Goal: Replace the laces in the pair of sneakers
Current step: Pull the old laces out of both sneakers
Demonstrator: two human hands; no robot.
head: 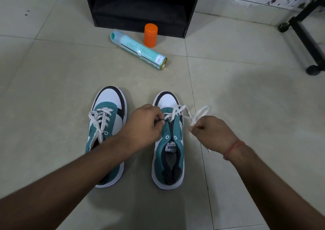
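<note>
**Lace half out of the right-hand sneaker**

Two teal, white and black sneakers stood side by side on the pale tiled floor (pixel 52 92), toes pointing away from the person. The left sneaker (pixel 105 124) was fully laced in white, and the person's left forearm crossed over its heel end. The right sneaker (pixel 168 141) had lace only through its front eyelets; the pairs nearer the tongue label were bare.

The left hand (pixel 146 122) was curled at the right sneaker's eyelet row, fingertips pinching the white lace (pixel 177 112) where it met the shoe. The right hand (pixel 209 131), a red thread round its wrist, was clenched on a loose loop of the same lace, held up just beside the shoe's outer edge.

Farther off, a pale blue spray can (pixel 139 50) lay on its side, with an orange container (pixel 150 35) standing just behind it, near the foot of a black cabinet (pixel 140 6). A black wheeled frame (pixel 304 41) stood at the right.
</note>
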